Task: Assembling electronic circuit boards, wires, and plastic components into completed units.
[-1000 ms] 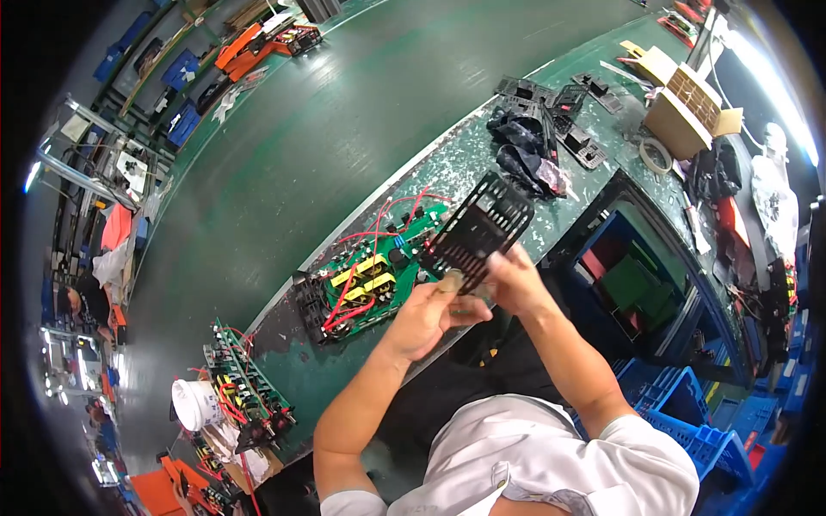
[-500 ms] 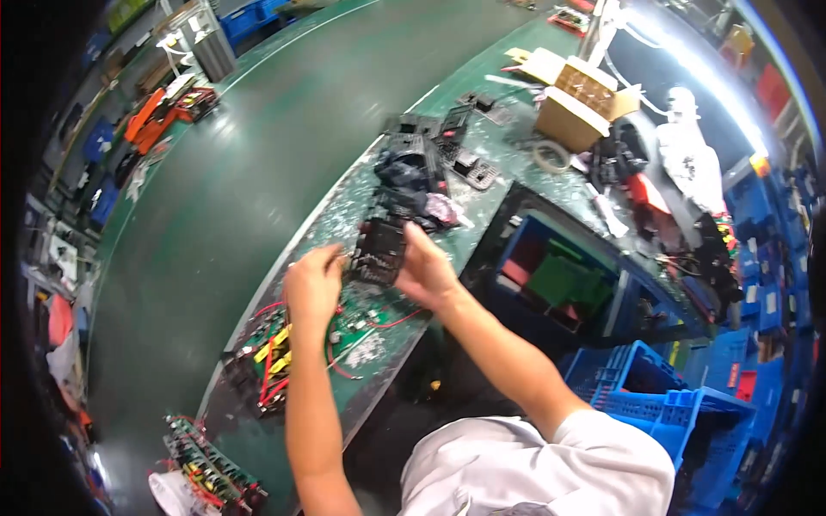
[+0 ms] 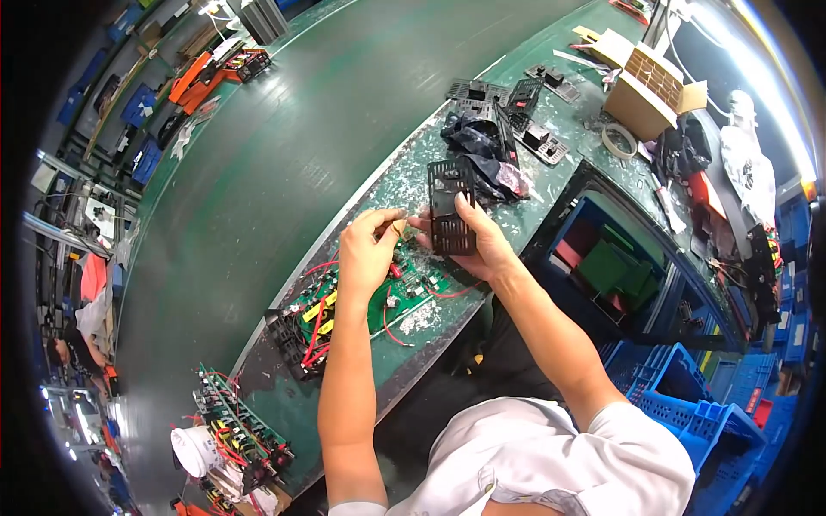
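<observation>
— Is the panel (image 3: 445, 206) clamped?
— Yes, in the right hand (image 3: 492, 249), above the bench (image 3: 406, 361), near the board (image 3: 413, 297).
— And the left hand (image 3: 366, 258)?
— It is bunched; whether anything is pinched cannot be told.

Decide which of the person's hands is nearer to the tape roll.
Right. The right hand, holding a black panel, is below-left of the tape roll; the left hand is farther left.
</observation>
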Available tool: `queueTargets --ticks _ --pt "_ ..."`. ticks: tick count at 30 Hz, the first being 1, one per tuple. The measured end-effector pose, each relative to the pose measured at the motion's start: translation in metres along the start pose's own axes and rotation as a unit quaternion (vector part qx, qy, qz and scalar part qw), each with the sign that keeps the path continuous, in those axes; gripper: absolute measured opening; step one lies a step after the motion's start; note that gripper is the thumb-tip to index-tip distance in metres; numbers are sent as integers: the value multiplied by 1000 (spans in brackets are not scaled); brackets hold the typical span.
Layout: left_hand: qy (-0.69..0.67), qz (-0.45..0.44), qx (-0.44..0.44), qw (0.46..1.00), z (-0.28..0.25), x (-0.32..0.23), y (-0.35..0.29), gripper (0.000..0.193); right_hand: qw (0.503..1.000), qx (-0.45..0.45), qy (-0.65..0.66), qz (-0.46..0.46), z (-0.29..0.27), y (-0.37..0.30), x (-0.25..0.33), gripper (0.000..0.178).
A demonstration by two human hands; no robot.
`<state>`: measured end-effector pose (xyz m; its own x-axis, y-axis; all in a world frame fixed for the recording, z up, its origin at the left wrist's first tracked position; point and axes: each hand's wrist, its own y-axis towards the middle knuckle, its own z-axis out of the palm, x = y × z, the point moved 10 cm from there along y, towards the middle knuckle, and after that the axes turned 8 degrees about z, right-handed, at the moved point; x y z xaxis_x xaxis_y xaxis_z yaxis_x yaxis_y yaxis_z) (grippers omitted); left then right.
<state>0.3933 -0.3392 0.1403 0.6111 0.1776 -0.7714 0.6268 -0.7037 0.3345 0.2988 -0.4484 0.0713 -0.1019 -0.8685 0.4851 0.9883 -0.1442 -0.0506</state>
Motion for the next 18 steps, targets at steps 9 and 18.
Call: queueTargets --ticks 9,18 --pt "7 31 -2 999 2 -8 0 20 950 -187 -247 43 -1 -1 -2 39" --pt "42 80 -34 995 -2 -13 -4 16 909 -231 -340 73 4 3 -8 36"
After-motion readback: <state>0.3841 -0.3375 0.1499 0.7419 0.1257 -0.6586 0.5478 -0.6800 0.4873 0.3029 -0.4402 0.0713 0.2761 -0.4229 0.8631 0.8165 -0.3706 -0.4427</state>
